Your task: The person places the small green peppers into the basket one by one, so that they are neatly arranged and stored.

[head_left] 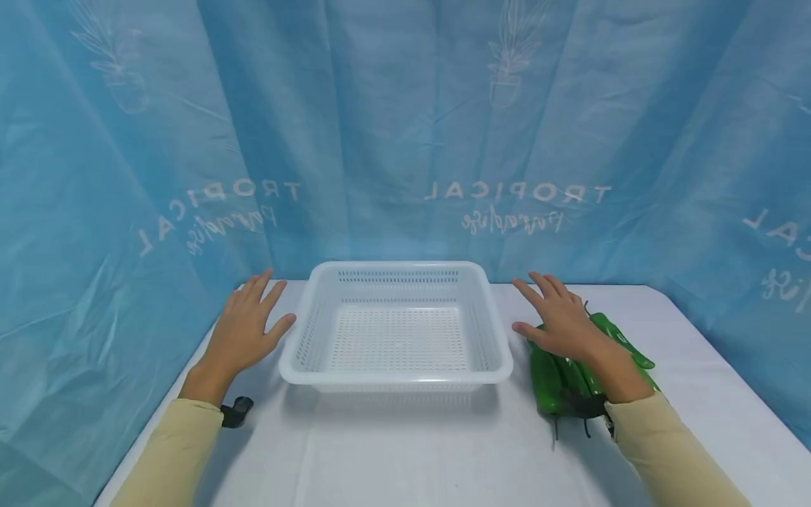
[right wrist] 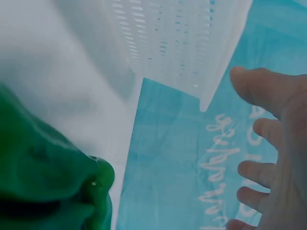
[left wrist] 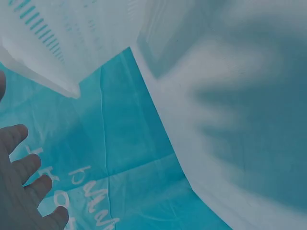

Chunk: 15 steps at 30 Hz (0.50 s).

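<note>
A white plastic basket [head_left: 395, 378] with slotted walls stands in the middle of the table. To its left hovers my left hand [head_left: 243, 327], fingers spread, holding nothing. My right hand [head_left: 560, 320] is likewise spread and bare, held above several long green peppers [head_left: 548, 384] to the right of the basket. The hand and forearm hide part of the pepper pile. In the right wrist view the green peppers [right wrist: 43, 153] loom at the lower left, apart from the fingers [right wrist: 259, 173]. The left wrist view shows the basket's side wall [left wrist: 91, 38] near the left fingers [left wrist: 26, 167].
A white cloth [head_left: 380, 458] covers the table. Blue curtains [head_left: 393, 127] with white lettering hang right behind the table and along both sides. Each wrist carries a small black strap-on device, like the one at the left wrist [head_left: 236, 412].
</note>
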{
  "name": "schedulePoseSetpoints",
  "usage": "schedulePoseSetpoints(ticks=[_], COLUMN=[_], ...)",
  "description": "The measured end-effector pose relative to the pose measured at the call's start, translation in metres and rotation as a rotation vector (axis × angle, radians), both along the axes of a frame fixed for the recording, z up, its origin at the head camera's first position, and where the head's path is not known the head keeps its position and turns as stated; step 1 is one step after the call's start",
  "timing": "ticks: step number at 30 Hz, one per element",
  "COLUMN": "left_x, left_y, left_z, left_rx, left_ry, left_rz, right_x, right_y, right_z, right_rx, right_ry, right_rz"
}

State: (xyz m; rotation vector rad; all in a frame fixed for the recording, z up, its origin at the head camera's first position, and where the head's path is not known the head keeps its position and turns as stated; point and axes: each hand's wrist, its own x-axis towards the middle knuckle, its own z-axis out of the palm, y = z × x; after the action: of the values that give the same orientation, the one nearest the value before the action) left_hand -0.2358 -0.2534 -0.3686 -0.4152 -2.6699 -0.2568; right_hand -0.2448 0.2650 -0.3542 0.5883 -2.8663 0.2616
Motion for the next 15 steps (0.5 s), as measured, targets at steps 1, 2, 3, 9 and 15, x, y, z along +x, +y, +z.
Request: schedulePoseSetpoints(ticks=[1, 2, 3, 9, 15], left_x=[0.002, 0.004, 0.007, 0.03, 0.05], left_y=[-0.001, -0.002, -0.002, -0.007, -0.013], left_z=[0.0, -0.001, -0.001, -0.001, -0.003], left_rx=[0.01, 0.017, 0.025, 0.054, 0.109], left_ry=[0.007, 0.015, 0.02, 0.011, 0.044], left_rz=[-0.011, -0.02, -0.028, -0.067, -0.115], right_x=[0.002, 0.003, 0.005, 0.027, 0.057], right_y=[0.001, 0.002, 0.003, 0.018, 0.043], right_z=[0.002, 0.003, 0.005, 0.009, 0.005], right_rx=[0.0, 0.001, 0.002, 0.011, 0.054], right_ry=[-0.004, -0.007, -0.008, -0.02, -0.042], right_rz=[0.01, 0.021, 0.033, 0.08, 0.089])
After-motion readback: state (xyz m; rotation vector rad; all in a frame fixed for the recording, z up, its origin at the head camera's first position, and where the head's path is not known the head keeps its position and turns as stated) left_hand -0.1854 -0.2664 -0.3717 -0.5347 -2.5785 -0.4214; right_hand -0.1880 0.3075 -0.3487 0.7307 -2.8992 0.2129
